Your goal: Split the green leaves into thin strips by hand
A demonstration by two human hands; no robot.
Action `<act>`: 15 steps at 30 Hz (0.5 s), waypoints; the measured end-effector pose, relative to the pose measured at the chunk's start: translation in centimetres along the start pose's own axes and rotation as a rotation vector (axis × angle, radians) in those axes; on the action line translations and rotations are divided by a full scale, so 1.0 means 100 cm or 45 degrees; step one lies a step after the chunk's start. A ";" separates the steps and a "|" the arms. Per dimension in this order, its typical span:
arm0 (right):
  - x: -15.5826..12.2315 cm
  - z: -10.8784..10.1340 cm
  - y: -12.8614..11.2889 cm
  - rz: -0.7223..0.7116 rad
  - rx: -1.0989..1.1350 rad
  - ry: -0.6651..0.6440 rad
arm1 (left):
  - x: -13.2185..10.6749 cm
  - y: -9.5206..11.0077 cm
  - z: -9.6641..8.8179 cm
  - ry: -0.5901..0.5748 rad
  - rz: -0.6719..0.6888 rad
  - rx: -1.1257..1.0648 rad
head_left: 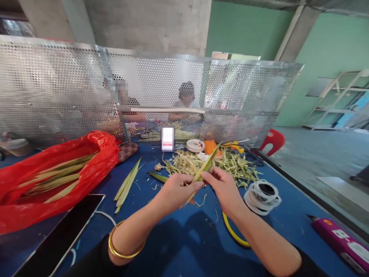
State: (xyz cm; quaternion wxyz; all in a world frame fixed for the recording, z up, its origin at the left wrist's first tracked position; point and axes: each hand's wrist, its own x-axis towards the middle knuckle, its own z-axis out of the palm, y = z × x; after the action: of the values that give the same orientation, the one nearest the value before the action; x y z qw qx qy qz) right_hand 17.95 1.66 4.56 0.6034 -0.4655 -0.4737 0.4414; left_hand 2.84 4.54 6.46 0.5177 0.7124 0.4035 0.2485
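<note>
Both hands meet in front of me over the blue table, closed on a long, folded green-yellow leaf. My left hand pinches its lower part between thumb and fingers, where a pale strip crosses it. Just beside it, my right hand grips the green part with thumb and fingertips. The leaf's pointed tip slants up to the right; its lower end shows below the left hand. Behind the hands lies a heap of shredded leaf strips. A small bundle of pale leaves rests to the left.
A red plastic bag with long dry leaves lies left, beside a black tablet. At right are a spool of white cord, a yellow loop and a purple box. A perforated metal screen stands behind; two people sit beyond it.
</note>
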 end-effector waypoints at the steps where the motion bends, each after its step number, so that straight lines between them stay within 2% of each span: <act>1: 0.000 0.000 0.000 0.004 0.004 0.006 | 0.001 -0.003 0.001 0.043 0.022 0.023; 5: 0.000 0.000 -0.002 0.002 -0.025 -0.018 | 0.005 -0.010 -0.003 0.208 0.093 0.101; 10: 0.001 0.001 -0.003 0.063 0.053 -0.033 | 0.005 -0.008 -0.003 0.165 0.002 0.003; 15: 0.002 0.002 0.001 0.125 0.064 -0.123 | 0.000 -0.002 0.002 0.345 0.194 0.274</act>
State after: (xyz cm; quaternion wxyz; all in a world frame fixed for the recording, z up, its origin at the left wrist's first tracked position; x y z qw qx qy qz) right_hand 17.79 1.85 4.55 0.5691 -0.4510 -0.4674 0.5042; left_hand 2.88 4.48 6.20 0.3591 0.7520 0.4387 0.3362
